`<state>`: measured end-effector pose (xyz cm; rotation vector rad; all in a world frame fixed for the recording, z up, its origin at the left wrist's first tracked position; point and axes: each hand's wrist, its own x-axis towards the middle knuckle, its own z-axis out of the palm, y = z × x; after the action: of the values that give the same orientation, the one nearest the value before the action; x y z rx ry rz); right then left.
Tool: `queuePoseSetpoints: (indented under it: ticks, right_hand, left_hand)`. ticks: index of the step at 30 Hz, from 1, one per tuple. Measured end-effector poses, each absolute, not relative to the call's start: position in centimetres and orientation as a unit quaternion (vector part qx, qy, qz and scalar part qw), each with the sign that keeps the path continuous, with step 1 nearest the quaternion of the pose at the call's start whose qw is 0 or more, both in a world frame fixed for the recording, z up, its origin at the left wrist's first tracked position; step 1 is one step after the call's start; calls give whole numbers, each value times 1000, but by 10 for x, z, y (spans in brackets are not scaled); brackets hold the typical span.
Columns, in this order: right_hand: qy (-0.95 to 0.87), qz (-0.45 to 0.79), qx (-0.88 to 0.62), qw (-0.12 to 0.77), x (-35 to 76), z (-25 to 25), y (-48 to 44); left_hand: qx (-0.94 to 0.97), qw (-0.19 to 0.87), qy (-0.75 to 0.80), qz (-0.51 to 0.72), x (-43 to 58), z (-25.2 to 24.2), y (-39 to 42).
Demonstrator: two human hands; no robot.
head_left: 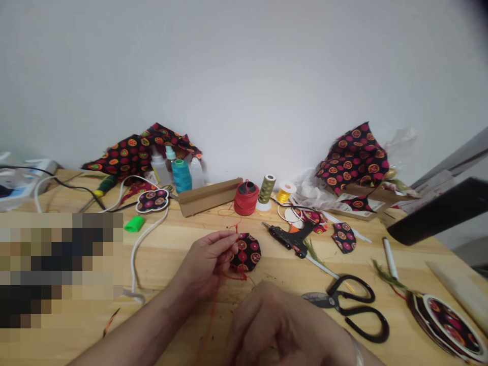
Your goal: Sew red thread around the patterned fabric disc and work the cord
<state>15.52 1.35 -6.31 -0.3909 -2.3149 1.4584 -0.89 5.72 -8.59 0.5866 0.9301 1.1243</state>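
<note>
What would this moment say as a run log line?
left hand: pinching red thread | black patterned fabric disc: beside it | right hand: below, blurred

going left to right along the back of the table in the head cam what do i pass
green-handled screwdriver → teal thread spool → cardboard corner strip → red thread spool → olive thread spool → gold thread spool → black fabric with red and orange circles

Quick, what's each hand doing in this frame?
Left hand: closed, pinching the round black fabric piece.
Right hand: curled; whether it holds anything cannot be told.
</note>
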Motion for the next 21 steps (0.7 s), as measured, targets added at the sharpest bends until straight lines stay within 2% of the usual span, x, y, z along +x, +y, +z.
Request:
queuePoseSetpoints:
  ticks: [2, 5, 6, 9, 13, 18, 21]
  right_hand:
    - [-733, 592, -196, 271, 159, -62, 18]
    - [-586, 521, -371, 498, 157, -69, 35]
    - [-555, 512, -410, 512, 155, -73, 41]
    - [-471, 606, -383, 514, 146, -83, 51]
    - [-409, 716, -311, 473, 140, -89, 50]
    - [-452, 714, -338, 414, 143, -84, 48]
    - [-475, 680, -376, 414, 143, -79, 49]
  left_hand:
    - [271, 700, 417, 512, -7, -84, 56]
    - [293, 700, 413, 504, -4, -82, 53]
    - [301, 703, 411, 497, -3, -81, 52]
    - [329, 710, 406, 473, -1, -82, 49]
    - [359, 709, 415, 443, 0, -84, 47]
    - [369, 715, 401, 438, 1, -82, 46]
    - [365, 723, 393, 436, 1, -82, 46]
